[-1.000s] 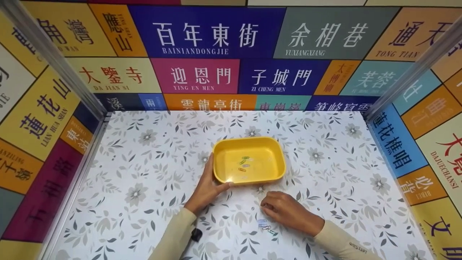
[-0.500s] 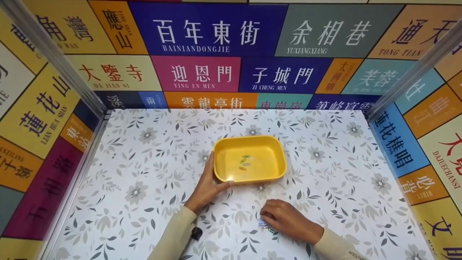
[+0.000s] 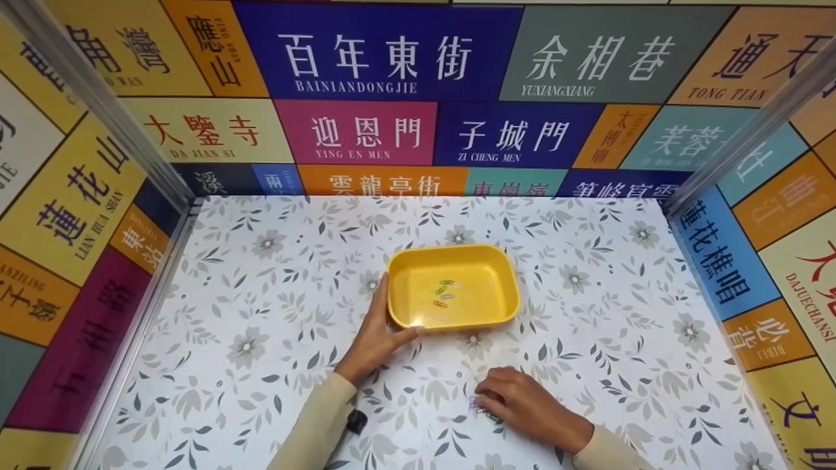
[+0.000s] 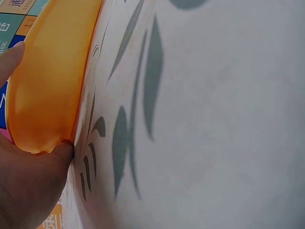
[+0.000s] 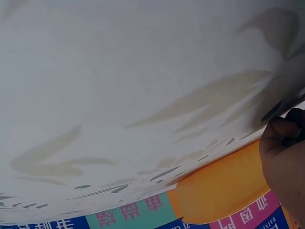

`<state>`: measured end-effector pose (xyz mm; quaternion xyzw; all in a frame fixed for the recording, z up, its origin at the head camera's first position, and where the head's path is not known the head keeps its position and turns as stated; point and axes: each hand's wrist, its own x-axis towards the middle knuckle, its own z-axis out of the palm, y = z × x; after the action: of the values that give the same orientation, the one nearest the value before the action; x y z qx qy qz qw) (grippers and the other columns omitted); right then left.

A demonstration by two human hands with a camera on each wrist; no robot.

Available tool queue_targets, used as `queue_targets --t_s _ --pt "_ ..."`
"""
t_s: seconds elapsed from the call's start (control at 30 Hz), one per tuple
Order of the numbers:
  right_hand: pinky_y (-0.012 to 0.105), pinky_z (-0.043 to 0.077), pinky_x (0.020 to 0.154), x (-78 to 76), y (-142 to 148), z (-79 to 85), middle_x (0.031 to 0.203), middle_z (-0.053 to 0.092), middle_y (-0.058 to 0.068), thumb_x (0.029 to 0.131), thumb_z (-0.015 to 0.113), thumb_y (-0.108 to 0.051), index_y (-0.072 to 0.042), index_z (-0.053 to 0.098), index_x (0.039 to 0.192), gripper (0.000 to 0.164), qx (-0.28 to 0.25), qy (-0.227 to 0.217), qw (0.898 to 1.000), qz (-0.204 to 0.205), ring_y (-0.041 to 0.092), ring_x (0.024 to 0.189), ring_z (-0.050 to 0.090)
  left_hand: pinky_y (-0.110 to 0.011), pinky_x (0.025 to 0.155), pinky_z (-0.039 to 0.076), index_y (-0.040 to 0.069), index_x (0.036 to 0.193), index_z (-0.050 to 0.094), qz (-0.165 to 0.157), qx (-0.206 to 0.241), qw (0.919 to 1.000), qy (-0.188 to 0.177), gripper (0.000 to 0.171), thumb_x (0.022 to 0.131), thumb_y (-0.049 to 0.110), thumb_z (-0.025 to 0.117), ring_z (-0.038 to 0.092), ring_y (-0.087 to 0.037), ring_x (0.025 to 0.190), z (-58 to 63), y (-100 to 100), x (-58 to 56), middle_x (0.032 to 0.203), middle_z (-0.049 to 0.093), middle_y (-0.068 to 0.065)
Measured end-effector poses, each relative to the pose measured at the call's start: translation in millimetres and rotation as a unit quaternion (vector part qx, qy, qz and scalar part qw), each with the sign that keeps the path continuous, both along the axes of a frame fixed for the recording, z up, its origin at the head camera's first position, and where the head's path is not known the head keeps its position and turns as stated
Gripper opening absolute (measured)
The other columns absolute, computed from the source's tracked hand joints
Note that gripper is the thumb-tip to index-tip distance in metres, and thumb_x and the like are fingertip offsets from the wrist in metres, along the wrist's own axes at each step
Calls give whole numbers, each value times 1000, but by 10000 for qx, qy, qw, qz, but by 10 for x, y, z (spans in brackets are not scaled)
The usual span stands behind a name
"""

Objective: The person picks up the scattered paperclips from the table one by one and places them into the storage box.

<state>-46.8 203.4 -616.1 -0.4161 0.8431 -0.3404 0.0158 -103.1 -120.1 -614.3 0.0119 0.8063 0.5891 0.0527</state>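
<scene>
The left hand [image 3: 377, 339] is gripping the yellow tray [image 3: 483, 300] at its near-left corner, thumb lying against the near side and fingers reaching along the left end; the tray is resting on the floral tabletop [image 3: 294, 300]. Several paper clips [image 3: 440, 304] are lying scattered inside, mostly left of the middle. Nearer the person, the right hand [image 3: 532, 408] is holding its fingers bent over a few loose clips [image 3: 473, 402] on the tabletop, partly covering them. Whether those fingers are pinching a clip or only touching one, I cannot tell (the right wrist view is showing them dark and at its very edge).

The likeliest trouble is lying in that fingertip work: the clips are looking thin and flat, so fingertips could be skidding over the wire instead of getting beneath it. Because the loose clips are sitting so close together, one could be hooking another and dragging it off unnoticed. With bare tabletop separating cluster and tray, a weak pinch would be risking a drop, and the printed leaves would be hiding a fallen clip. If the left hand were pushing unevenly, the tray could be sliding and its contents shifting
</scene>
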Motion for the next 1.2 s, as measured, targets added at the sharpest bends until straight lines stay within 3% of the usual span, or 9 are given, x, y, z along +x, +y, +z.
queue_targets --t_s 0.43,0.67,1.2 --pt "19 53 76 25 43 -73 88 68 -9 91 88 -5 -12 81 99 12 -268 349 9990 -74 4 81 61 -47 137 7 33 179 1 78 14 9997 -219 134 83 39 95 8 -17 169 -4 25 -22 185 4 9" --pt "14 50 72 53 21 -66 86 65 -11 93 86 -4 -15 79 95 14 -198 307 9993 -76 -1 77 56 -46 138 9 18 179 2 -67 326 9993 142 132 86 29 95 11 -23 170 -10 5 -7 186 6 -1" --pt "7 41 68 93 -6 -39 80 56 -12 93 85 -1 -17 72 90 21 -232 303 9991 -174 -4 73 48 -45 137 9 24 179 0 -51 177 9998 -56 133 85 31 94 12 -21 170 -2 6 -7 186 5 3"
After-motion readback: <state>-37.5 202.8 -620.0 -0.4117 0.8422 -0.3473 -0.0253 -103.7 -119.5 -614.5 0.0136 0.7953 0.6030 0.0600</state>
